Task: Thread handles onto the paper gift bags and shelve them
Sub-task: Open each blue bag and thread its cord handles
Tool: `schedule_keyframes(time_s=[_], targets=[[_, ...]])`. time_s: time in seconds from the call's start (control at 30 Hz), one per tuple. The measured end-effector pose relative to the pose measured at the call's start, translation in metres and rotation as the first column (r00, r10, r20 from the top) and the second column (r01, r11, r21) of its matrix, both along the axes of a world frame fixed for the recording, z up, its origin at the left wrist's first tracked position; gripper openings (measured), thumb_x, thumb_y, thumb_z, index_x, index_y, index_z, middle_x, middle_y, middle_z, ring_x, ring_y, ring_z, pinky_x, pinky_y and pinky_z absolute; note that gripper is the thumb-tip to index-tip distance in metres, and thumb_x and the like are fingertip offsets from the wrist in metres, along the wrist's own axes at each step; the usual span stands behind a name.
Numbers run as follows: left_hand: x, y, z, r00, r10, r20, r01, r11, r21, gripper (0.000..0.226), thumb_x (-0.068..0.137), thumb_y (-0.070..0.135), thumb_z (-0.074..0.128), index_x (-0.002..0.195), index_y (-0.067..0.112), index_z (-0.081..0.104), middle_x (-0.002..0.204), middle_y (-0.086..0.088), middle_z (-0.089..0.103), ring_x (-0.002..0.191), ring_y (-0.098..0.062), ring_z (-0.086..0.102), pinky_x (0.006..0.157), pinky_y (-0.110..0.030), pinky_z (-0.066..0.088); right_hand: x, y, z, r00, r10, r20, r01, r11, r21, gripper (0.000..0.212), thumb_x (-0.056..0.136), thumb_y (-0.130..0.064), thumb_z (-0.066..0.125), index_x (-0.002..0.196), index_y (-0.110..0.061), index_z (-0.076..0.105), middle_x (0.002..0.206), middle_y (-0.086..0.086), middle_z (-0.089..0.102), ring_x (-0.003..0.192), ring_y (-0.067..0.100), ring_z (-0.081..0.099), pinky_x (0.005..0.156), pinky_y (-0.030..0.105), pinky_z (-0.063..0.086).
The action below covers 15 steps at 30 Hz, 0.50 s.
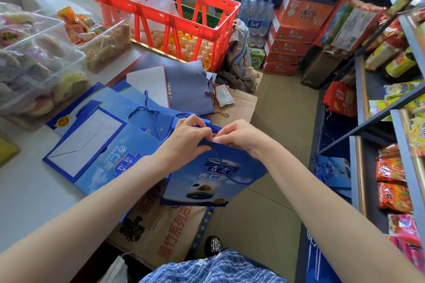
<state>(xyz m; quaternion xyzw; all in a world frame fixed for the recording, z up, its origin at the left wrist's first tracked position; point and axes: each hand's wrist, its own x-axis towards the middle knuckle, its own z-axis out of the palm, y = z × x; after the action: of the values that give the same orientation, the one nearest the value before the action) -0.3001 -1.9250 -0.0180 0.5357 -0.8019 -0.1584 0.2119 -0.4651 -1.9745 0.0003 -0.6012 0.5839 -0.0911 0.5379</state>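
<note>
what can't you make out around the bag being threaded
Head view only:
- Cord end and eyelet at the blue gift bag's top edge: covered by left hand and right hand.
- Bag's bottom corner: behind the left forearm.
- Egg trays: partly screened by the red crate.

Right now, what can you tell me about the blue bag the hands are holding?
The blue paper gift bag looks flat and folded, made of glossy paper. Its front shows sky blue with clouds, white characters, a can and some brown nuts. A dark blue cord handle loops down across the front. It is held up in the air over cardboard boxes, tilted, beside the table's edge. The left hand and the right hand both pinch its top edge, fingers close together where the cord goes in.
</note>
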Motion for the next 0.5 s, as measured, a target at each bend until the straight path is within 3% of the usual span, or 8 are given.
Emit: schedule_keyframes(time_s=[0.13,0.3,0.4,0.5], targets=[[-0.005,0.000,-0.005,0.996,0.068,-0.054,-0.065,0.997,0.052,0.014,0.080,0.018,0.071,0.092,0.012,0.070,0.112,-0.006,0.049,0.112,-0.026,0.038,0.088,-0.024,0.027,0.003,0.000,-0.001,0.999,-0.036,-0.039,0.036,0.999,-0.014,0.005,0.082,-0.015,0.071,0.085,-0.011,0.072,0.092,0.009,0.067,0.086,0.016,0.057,0.082,0.034,0.051],[-0.003,0.002,-0.011,0.998,0.040,-0.051,-0.038,0.998,0.043,0.013,0.078,0.019,0.073,0.089,0.013,0.071,0.110,-0.006,0.051,0.113,-0.027,0.037,0.088,-0.027,0.031,0.000,-0.003,0.005,0.995,0.091,-0.046,-0.087,0.993,0.086,0.004,0.082,-0.015,0.070,0.084,-0.012,0.073,0.086,0.009,0.067,0.079,0.017,0.057,0.073,0.028,0.048],[-0.002,0.002,-0.015,0.995,0.064,-0.082,-0.060,0.997,0.041,0.014,0.076,0.021,0.075,0.087,0.013,0.072,0.105,-0.002,0.050,0.112,-0.024,0.034,0.090,-0.030,0.030,0.002,-0.001,0.002,0.996,0.059,-0.066,-0.053,0.995,0.088,0.004,0.082,-0.016,0.071,0.082,-0.013,0.072,0.082,0.006,0.066,0.076,0.014,0.057,0.063,0.022,0.048],[-0.001,0.002,-0.016,0.987,0.109,-0.115,-0.101,0.992,0.073,0.015,0.075,0.022,0.075,0.087,0.013,0.072,0.095,0.006,0.042,0.105,-0.018,0.036,0.089,-0.026,0.025,0.006,0.001,-0.005,0.997,-0.031,-0.065,0.034,0.999,0.040,0.002,0.081,-0.015,0.072,0.079,-0.014,0.074,0.088,0.007,0.068,0.087,0.017,0.061,0.076,0.031,0.055]])
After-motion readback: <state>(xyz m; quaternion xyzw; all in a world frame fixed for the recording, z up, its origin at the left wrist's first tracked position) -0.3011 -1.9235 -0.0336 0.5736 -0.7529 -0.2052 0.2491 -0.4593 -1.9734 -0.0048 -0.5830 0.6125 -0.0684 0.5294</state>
